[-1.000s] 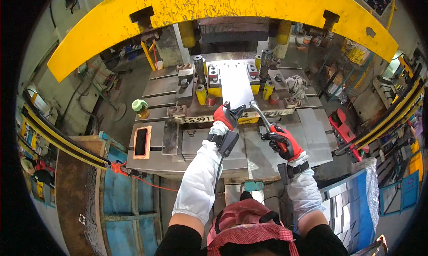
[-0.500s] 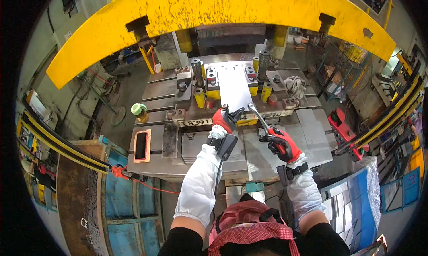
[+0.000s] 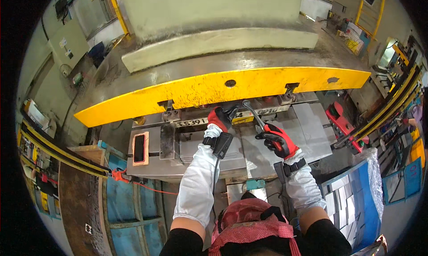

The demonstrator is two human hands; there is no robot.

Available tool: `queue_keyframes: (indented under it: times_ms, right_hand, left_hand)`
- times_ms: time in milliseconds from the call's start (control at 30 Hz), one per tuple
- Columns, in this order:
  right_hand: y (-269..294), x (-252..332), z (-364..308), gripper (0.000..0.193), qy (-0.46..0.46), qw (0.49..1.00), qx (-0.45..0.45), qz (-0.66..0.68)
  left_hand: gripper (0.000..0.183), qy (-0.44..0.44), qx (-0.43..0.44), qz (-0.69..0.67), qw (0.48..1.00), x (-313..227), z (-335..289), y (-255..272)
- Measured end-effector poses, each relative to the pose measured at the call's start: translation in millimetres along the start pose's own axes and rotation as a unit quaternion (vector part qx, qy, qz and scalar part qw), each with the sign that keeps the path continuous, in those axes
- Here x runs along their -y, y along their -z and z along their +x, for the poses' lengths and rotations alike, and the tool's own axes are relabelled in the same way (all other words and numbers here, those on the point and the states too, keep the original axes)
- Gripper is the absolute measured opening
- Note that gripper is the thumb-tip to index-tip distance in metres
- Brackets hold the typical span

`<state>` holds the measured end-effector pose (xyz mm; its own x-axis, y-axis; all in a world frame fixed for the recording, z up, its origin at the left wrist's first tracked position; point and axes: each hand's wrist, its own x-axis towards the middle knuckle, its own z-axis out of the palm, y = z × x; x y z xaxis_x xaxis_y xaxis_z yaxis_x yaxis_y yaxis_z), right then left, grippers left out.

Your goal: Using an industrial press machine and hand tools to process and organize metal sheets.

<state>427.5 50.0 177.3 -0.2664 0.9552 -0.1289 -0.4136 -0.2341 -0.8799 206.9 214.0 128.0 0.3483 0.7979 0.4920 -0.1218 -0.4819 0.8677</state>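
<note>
The gloved right hand point(image 3: 280, 140) is closed around the lower end of a metal rod point(image 3: 255, 114) slanting toward the yellow beam point(image 3: 200, 93), and I cannot tell whether the gloved left hand point(image 3: 220, 118), near the rod's rounded tip, grips anything.

A yellow beam point(image 3: 236, 90) screens the rear of the machine bed point(image 3: 172, 166) from onlookers on the shop floor, while the pale housing point(image 3: 218, 11) above runs out of sight at the top. The left hand point(image 3: 220, 118) ends in dark fingertips lost against the shadowed metal, their contact impossible to tell. The right hand point(image 3: 277, 140) covers one end of a metal tool point(image 3: 256, 114). Below, black sleeves point(image 3: 185, 241) are cut off; clutter point(image 3: 30, 147) at far left is too small to identify.
</note>
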Motion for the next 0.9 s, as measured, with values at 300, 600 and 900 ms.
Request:
queue_keyframes:
  times_ms: [300,600,900]
  right_hand:
    - [15,-9,6,0.022,0.061,0.984,0.057,-0.156]
    - [-20,29,-3,0.026,-0.023,0.994,-0.043,-0.099]
    - [-22,71,165,0.018,0.219,0.961,0.051,-0.158]
  left_hand:
    - [0.044,0.247,-0.19,-0.562,0.766,-18,7,-6]
    - [0.041,0.31,-0.247,-0.574,0.717,-23,9,-5]
    - [0.035,0.278,-0.253,-0.508,0.775,-8,1,-5]
